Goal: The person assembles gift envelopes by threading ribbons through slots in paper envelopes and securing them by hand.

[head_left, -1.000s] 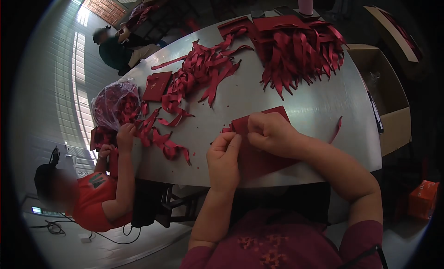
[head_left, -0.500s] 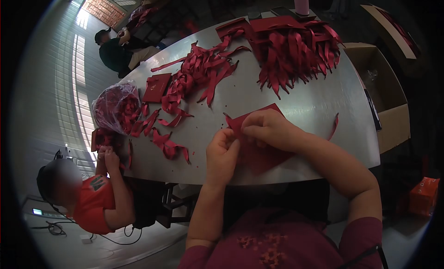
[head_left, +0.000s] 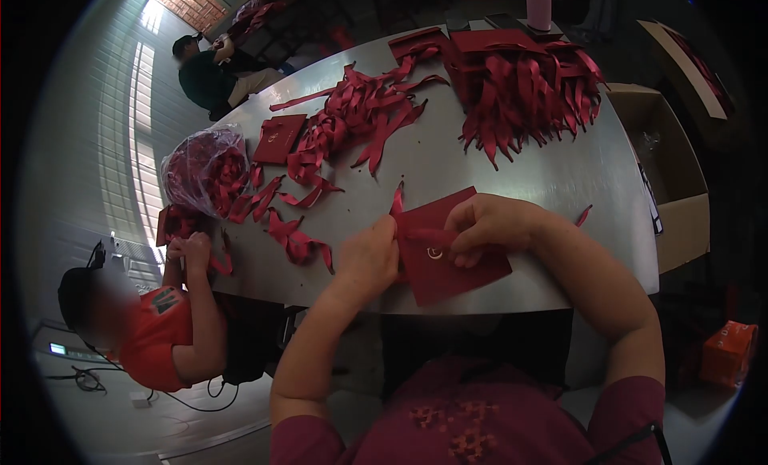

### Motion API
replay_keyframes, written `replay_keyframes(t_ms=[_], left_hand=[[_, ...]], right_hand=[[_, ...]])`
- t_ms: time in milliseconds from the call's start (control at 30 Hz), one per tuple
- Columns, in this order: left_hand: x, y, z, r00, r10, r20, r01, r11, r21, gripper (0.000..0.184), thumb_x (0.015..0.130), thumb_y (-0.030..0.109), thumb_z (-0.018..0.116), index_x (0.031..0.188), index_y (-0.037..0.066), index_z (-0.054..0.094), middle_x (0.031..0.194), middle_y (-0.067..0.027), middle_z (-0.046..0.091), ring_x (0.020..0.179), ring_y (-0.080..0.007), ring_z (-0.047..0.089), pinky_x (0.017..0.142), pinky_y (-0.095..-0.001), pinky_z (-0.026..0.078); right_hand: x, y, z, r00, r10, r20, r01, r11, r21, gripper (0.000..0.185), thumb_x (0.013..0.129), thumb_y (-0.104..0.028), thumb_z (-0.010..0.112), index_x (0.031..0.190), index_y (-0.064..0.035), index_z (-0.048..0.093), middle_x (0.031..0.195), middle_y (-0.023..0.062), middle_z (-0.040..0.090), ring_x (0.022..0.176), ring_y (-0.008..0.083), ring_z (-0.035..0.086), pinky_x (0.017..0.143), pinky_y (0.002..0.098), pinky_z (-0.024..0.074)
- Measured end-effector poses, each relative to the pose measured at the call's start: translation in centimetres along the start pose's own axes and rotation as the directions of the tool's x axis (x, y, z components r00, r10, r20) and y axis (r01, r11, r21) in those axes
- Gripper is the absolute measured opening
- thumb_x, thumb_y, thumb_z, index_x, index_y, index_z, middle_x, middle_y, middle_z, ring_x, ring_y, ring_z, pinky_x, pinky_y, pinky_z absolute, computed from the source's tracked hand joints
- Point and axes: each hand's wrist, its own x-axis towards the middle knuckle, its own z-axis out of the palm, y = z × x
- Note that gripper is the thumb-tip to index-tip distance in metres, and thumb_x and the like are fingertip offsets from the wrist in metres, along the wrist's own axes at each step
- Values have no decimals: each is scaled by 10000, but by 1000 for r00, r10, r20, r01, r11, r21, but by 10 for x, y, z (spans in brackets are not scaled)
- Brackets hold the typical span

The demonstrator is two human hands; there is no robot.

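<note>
A flat red square card or sleeve (head_left: pixel 464 277) with a gold emblem lies at the front edge of the table, tilted slightly. My left hand (head_left: pixel 368 261) is closed at its left edge, with fingertips mostly hidden. A red ribbon (head_left: pixel 422 234) runs across the card between my hands, and a ribbon end sticks up above my left hand. My right hand (head_left: pixel 490 227) pinches the ribbon over the card, just right of the emblem.
The metal table (head_left: pixel 400 161) bears a heap of loose red ribbons (head_left: pixel 352 105), a stack of ribboned red pieces (head_left: pixel 496 41) and a plastic bag of ribbons (head_left: pixel 206 173). An open carton (head_left: pixel 676 161) stands right. A person in orange (head_left: pixel 164 337) works at the left.
My left hand has turned and shifted slightly left. My right hand has moved right, with ribbon now stretched across the card. The gold emblem has come into view.
</note>
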Motion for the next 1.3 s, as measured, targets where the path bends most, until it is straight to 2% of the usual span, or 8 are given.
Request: replay_keyframes(t_ms=[533,633,733,900,967,1100,1167,1300], left_hand=[[-7,-71,-41,999,24,41,-25,999,26,131,852,66,592,963,30,534,837,-175,599,824,-399,594,692,-463,467],[-12,-46,-36,953,-27,-303,-29,984,-177,128,875,73,604,990,23,582,792,-151,594,735,-336,606,655,-392,475],[-29,-8,-28,948,-278,-155,111,747,-656,97,900,106,630,934,15,630,744,-132,592,649,-257,585,611,-331,467],[-43,62,7,981,-184,-66,114,811,-574,239,888,208,680,775,0,644,709,-127,593,592,-222,553,555,-339,441],[-40,73,23,941,-143,-307,24,933,-360,233,860,215,694,775,3,649,717,-129,596,592,-227,557,548,-343,433],[-34,67,39,907,-208,-365,49,915,-401,185,841,181,692,800,6,649,734,-109,627,604,-196,581,551,-339,440],[-37,51,35,932,-361,39,229,499,-836,118,893,88,615,932,-21,642,803,-79,681,678,-156,636,590,-284,494],[-45,42,-3,893,-278,355,415,201,-887,129,879,114,644,941,1,640,797,-45,670,692,-115,629,598,-263,478]], right_hand=[[8,-19,-6,963,259,74,-248,960,-133,147,883,-66,641,994,29,656,856,125,701,744,177,696,660,262,566],[7,-11,-8,976,129,173,-129,992,-14,151,866,-33,643,1002,32,652,881,137,706,756,185,697,678,273,571],[7,-3,9,991,15,135,-57,946,319,166,867,-24,643,1025,27,650,907,145,706,780,201,699,725,291,577],[13,3,37,978,-151,-143,208,718,664,126,892,-39,657,1001,-33,595,1012,148,669,918,230,672,861,348,565],[15,6,44,972,-164,-168,235,713,660,118,893,-39,659,988,-41,589,1005,145,665,929,238,668,869,354,562],[19,15,39,955,-170,-244,294,662,689,160,863,-34,691,978,-60,583,1019,133,664,922,222,664,869,351,558],[22,20,35,946,-183,-267,320,657,683,153,867,-39,690,969,-55,577,1010,130,662,911,216,664,859,349,560],[20,18,34,943,-160,-290,318,685,655,150,868,-42,692,951,-45,567,986,123,657,892,199,665,831,327,564]])
